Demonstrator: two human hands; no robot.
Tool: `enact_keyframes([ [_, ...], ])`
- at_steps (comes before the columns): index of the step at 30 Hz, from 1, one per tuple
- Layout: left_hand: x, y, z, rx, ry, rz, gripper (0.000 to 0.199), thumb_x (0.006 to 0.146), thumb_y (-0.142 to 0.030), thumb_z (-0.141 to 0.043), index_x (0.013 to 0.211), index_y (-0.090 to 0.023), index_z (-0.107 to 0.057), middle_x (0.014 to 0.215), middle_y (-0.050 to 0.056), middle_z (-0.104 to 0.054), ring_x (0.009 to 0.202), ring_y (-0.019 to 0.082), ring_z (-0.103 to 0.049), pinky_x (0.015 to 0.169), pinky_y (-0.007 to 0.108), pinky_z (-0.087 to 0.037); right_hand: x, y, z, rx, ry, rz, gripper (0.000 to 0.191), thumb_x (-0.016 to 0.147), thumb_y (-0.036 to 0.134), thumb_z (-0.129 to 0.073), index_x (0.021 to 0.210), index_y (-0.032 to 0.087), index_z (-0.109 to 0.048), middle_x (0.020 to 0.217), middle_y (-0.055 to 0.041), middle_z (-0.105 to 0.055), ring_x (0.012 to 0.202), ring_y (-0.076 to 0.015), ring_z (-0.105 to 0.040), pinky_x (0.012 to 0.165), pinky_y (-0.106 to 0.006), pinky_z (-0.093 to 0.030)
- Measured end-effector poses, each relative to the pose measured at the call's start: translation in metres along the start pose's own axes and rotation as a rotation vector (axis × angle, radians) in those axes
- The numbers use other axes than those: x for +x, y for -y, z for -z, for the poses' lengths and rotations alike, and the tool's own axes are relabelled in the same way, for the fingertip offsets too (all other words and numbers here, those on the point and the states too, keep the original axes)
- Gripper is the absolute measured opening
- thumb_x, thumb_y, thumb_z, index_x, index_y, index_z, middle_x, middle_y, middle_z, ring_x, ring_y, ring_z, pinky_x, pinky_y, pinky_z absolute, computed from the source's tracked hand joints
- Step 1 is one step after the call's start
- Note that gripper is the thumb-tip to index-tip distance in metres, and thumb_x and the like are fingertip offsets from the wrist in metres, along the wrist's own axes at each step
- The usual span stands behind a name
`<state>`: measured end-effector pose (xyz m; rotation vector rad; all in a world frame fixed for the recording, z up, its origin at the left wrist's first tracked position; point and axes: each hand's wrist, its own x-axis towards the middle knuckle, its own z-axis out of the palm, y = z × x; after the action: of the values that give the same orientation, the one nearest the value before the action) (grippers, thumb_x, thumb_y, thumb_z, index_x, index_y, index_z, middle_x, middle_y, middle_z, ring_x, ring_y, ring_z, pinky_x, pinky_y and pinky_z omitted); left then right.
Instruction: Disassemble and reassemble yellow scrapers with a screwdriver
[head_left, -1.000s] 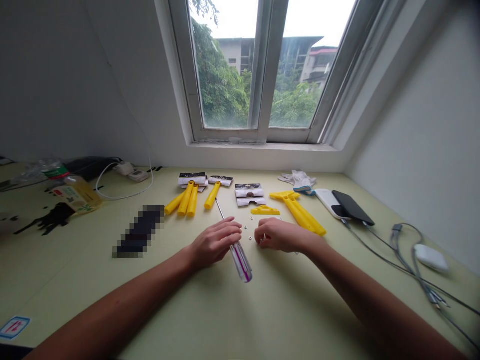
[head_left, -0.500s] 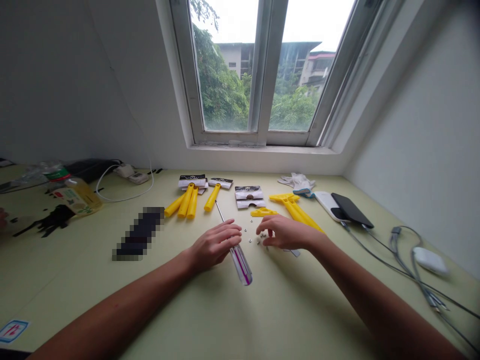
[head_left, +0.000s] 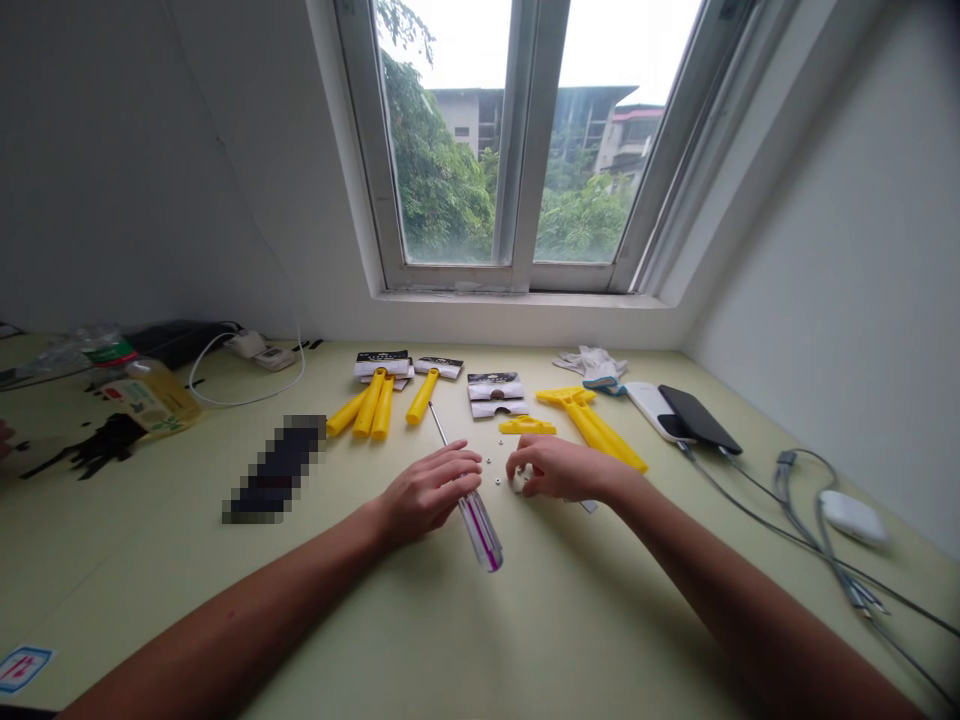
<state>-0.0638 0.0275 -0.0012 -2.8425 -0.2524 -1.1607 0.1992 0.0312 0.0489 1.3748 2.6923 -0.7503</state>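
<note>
L hand (head_left: 429,490) closed on driver (head_left: 481,530); R hand (head_left: 559,468) apart, right of driver, fingers curled, grip unclear. Also right of driver: nuts (head_left: 497,481) loose, yellow bar (head_left: 527,427) separate from scraper (head_left: 600,432), unfitted AFAICT.

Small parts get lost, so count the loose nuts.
3 show, left of the right hand: far nut, middle nut, near nut. More may be hidden under that hand.

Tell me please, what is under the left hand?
A screwdriver: its shaft and handle show. The left hand covers its middle, and anything else beneath cannot be seen.
</note>
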Motion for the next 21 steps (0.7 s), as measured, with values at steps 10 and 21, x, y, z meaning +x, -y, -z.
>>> enact_keyframes([
  [10, -0.003, 0.002, -0.002, -0.007, 0.018, 0.002, 0.023, 0.091, -0.006, -0.05, 0.111, -0.012, -0.057, 0.111, 0.014, -0.068, 0.114, 0.021, -0.062, 0.108, 0.05, -0.046, 0.001, 0.009, -0.008, -0.055, -0.056, -0.009, 0.014, 0.087, 0.031, -0.062, 0.096, 0.023, -0.068, 0.1, -0.006, -0.06, 0.087, -0.0197, -0.059, 0.072, -0.03, -0.042],
  [21, -0.004, 0.002, -0.002, -0.015, 0.014, 0.005, 0.023, 0.089, -0.004, -0.052, 0.11, -0.012, -0.057, 0.111, 0.014, -0.068, 0.114, 0.022, -0.062, 0.109, 0.05, -0.046, 0.004, -0.002, -0.012, -0.099, -0.136, 0.044, 0.013, 0.086, 0.013, -0.054, 0.082, 0.017, -0.065, 0.09, -0.0058, -0.063, 0.079, -0.0156, -0.056, 0.07, -0.027, -0.042],
])
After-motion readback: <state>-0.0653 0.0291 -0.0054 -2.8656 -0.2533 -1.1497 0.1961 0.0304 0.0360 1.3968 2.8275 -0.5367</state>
